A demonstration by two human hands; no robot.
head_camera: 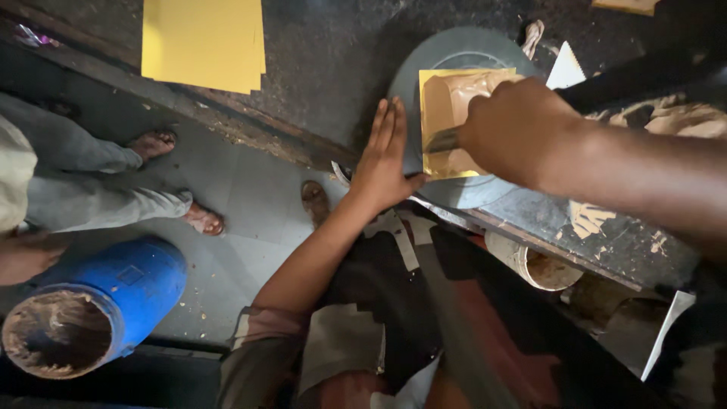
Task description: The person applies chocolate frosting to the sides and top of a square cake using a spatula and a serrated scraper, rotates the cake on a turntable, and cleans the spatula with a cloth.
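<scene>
Two hands spread brown paste on a yellow sheet.

Nearest, at 7 o'clock, a blue drum [113, 299] lies on the floor. At 9 o'clock, another person's bare feet [176, 178] stand there. In the middle, the left hand [384, 163] lies flat and wide open, pressing the left edge of a grey round plate [462, 51]. At 2 o'clock, the right hand [515, 130] is closed around a flat blade [441, 140], wiping paste over the yellow sheet [454, 121] on the plate. Farthest, at 11 o'clock, a stack of yellow sheets [203, 42] rests on the dark table [333, 53].
</scene>
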